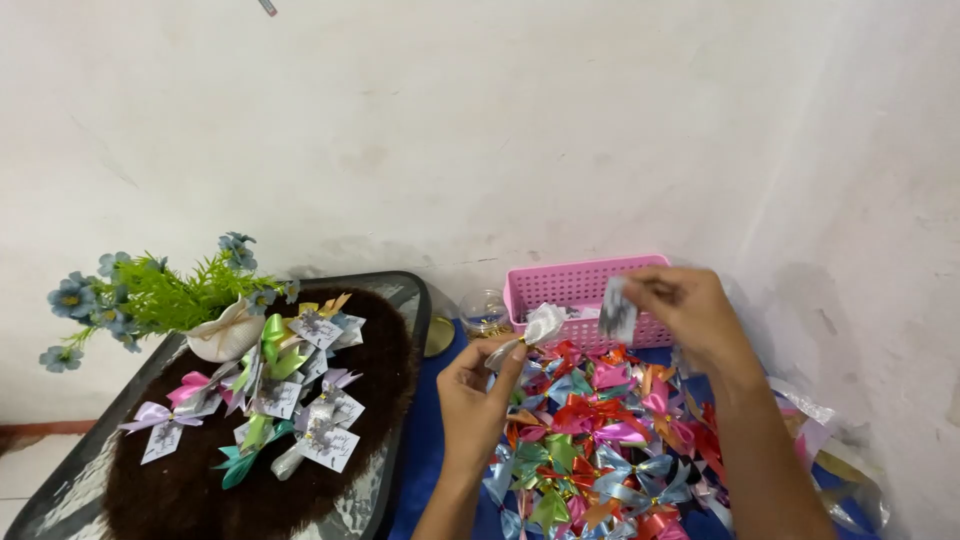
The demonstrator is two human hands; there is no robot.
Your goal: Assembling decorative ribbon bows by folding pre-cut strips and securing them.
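Far left, 9 o'clock: blue artificial flowers [140,292] in a white pot [226,337], on a dark glass tray [400,290] with a brown mat [190,480]. Finished ribbon bows with small white square tags [330,445] lie there, loosely piled; a nudge could slide them off.

Centre: left hand [478,395], grip pinched together on a white ribbon bow [540,325], held just above the mixed-colour bow pile [600,440] on the blue worktop [425,440]. Thin hold, so the bow could drop into the pile and get lost.

1 o'clock: right hand [690,310], grip clamped on a small grey tag [618,310] before a pink slotted basket [580,285].
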